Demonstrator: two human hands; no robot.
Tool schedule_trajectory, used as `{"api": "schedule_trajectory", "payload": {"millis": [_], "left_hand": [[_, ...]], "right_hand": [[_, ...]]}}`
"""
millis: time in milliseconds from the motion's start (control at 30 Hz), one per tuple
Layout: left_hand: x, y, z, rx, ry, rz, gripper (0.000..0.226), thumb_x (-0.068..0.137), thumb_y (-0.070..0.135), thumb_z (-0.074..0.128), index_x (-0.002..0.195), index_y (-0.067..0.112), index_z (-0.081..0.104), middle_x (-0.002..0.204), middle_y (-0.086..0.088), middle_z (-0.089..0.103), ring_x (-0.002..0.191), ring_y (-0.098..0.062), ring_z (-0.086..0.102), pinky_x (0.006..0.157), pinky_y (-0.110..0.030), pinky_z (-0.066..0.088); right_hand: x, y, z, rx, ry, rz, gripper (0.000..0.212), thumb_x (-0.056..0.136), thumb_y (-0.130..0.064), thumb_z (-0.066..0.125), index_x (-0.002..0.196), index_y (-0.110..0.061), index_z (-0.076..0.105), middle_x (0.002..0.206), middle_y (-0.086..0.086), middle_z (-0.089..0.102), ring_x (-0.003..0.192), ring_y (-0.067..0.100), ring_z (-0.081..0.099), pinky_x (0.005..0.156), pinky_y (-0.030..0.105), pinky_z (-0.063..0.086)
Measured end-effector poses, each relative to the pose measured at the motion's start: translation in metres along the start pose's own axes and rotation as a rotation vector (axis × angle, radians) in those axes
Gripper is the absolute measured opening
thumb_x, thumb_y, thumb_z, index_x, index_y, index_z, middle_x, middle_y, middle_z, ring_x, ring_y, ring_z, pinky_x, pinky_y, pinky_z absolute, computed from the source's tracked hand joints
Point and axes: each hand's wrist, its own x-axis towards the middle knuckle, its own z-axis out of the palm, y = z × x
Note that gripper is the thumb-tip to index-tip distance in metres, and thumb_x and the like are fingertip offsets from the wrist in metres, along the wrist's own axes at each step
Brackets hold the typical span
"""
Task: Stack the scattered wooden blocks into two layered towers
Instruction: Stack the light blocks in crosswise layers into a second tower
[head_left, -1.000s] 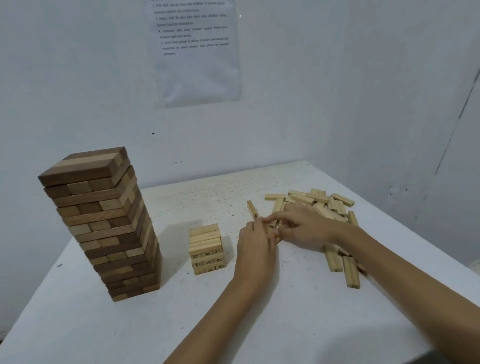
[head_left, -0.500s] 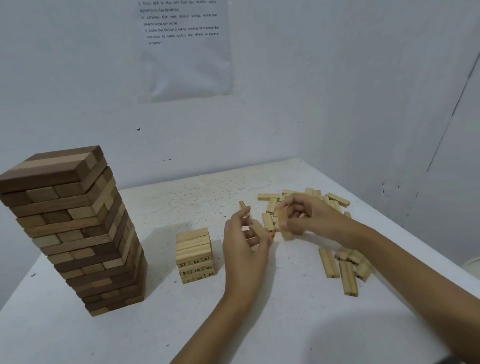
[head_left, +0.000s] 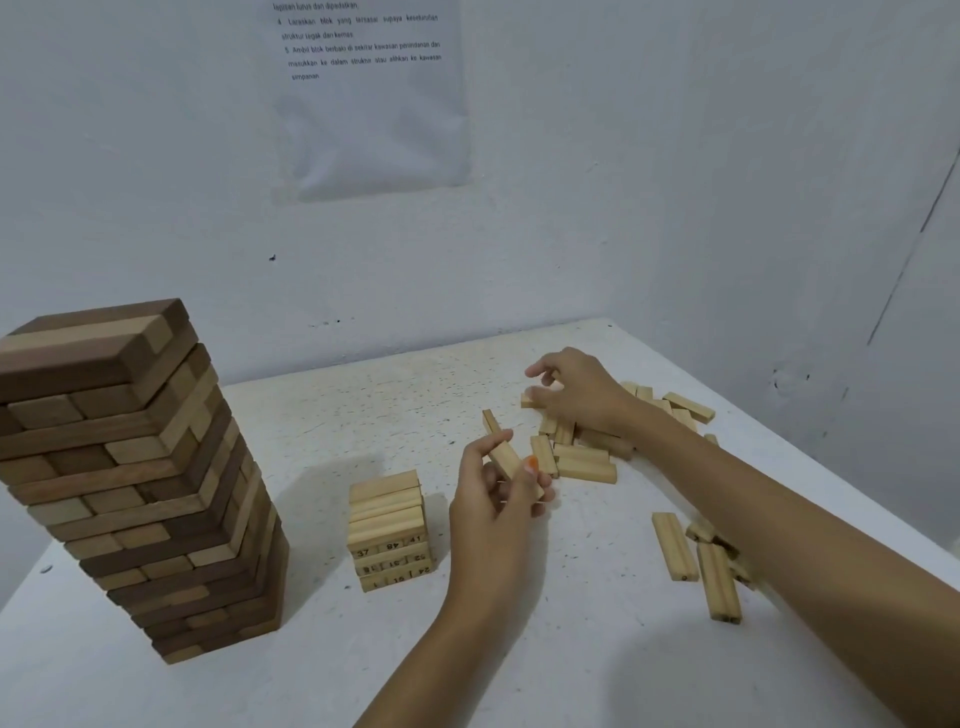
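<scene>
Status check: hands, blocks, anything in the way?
Left hand holds a block. Right hand over loose pile, grip unclear. Nothing blocks small tower.

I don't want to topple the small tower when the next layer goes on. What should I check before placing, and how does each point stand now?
1. The left hand grips a light block: ok.
2. Three blocks in that hand for a full layer: cannot tell.
3. Top of the small tower looks level: ok.
4. The right hand has gripped a block from the loose pile: cannot tell.
5. The large tower stands well apart from the small tower: ok.
</scene>
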Motion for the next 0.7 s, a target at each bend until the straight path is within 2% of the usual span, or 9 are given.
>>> {"api": "schedule_trajectory", "payload": {"millis": [67,133,200,300,333,433,533,633,700], "left_hand": [[0.001,-0.001,-0.001,0.023,0.008,0.014,0.022,0.096,0.003,0.051,0.114,0.013,0.057,0.081,-0.009,0.057,0.073,-0.015,0.058,0.07,-0.022,0.053],[-0.001,0.001,-0.002,0.101,0.009,0.045,0.021,0.096,0.007,0.052,0.114,0.016,0.057,0.084,-0.008,0.062,0.074,-0.019,0.064,0.069,-0.019,0.054],[-0.003,0.004,-0.002,0.196,0.014,0.084,0.022,0.095,0.011,0.055,0.115,0.019,0.056,0.095,-0.01,0.065,0.084,-0.022,0.068,0.066,-0.013,0.051],[-0.004,0.004,-0.003,0.249,0.012,0.086,0.022,0.094,0.011,0.056,0.115,0.02,0.057,0.099,-0.012,0.064,0.088,-0.022,0.068,0.065,-0.011,0.05],[-0.004,0.004,-0.002,0.267,0.009,0.086,0.021,0.094,0.011,0.056,0.113,0.021,0.057,0.099,-0.011,0.064,0.087,-0.022,0.068,0.065,-0.012,0.05],[-0.008,0.003,-0.001,0.364,0.013,0.109,0.018,0.095,0.015,0.056,0.104,0.03,0.06,0.103,-0.005,0.06,0.084,-0.016,0.063,0.063,-0.011,0.047],[-0.014,0.005,0.001,0.354,0.01,0.106,0.018,0.095,0.017,0.056,0.102,0.032,0.062,0.1,-0.006,0.058,0.079,-0.01,0.054,0.063,-0.011,0.045],[-0.019,0.014,-0.003,0.409,-0.004,0.178,0.018,0.094,0.018,0.058,0.106,0.03,0.063,0.092,-0.008,0.06,0.075,-0.009,0.055,0.065,-0.016,0.047],[-0.027,0.02,-0.007,0.475,-0.02,0.237,0.018,0.093,0.018,0.059,0.107,0.028,0.063,0.081,-0.004,0.061,0.071,-0.007,0.056,0.064,-0.017,0.047]], "right_hand": [[0.008,0.002,0.005,-0.172,-0.047,-0.006,0.034,0.091,-0.027,0.065,0.122,-0.011,0.062,0.123,0.007,0.053,0.107,0.018,0.053,0.087,0.029,0.044],[0.012,0.003,0.008,-0.242,-0.043,0.001,0.026,0.091,-0.025,0.066,0.112,-0.01,0.067,0.122,0.008,0.055,0.11,0.022,0.054,0.088,0.034,0.046],[0.011,0.001,0.011,-0.227,-0.006,-0.008,0.02,0.091,-0.022,0.066,0.107,-0.012,0.065,0.117,0.008,0.058,0.105,0.021,0.055,0.084,0.035,0.048],[0.002,-0.004,0.009,0.031,0.122,0.008,0.011,0.094,-0.018,0.061,0.101,-0.013,0.054,0.103,0.011,0.064,0.077,0.019,0.055,0.063,0.029,0.045],[-0.003,-0.008,0.007,0.142,0.163,0.023,0.01,0.095,-0.018,0.059,0.1,-0.013,0.051,0.098,0.011,0.065,0.073,0.019,0.054,0.059,0.027,0.043],[-0.025,-0.021,-0.002,0.367,0.16,0.072,0.018,0.095,-0.02,0.06,0.11,-0.013,0.054,0.082,0.002,0.067,0.075,0.017,0.057,0.062,0.025,0.043],[-0.057,-0.033,-0.01,0.497,0.07,0.043,0.024,0.093,-0.023,0.065,0.114,-0.015,0.062,0.084,0.002,0.072,0.076,0.01,0.061,0.062,0.021,0.044],[-0.089,-0.043,-0.011,0.606,0.024,0.031,0.02,0.091,-0.022,0.066,0.11,-0.014,0.064,0.075,-0.001,0.071,0.063,-0.005,0.061,0.058,0.01,0.043],[-0.108,-0.048,-0.01,0.643,0.007,0.059,0.017,0.09,-0.02,0.067,0.106,-0.014,0.064,0.061,-0.01,0.066,0.056,-0.005,0.059,0.053,0.008,0.042]]}}
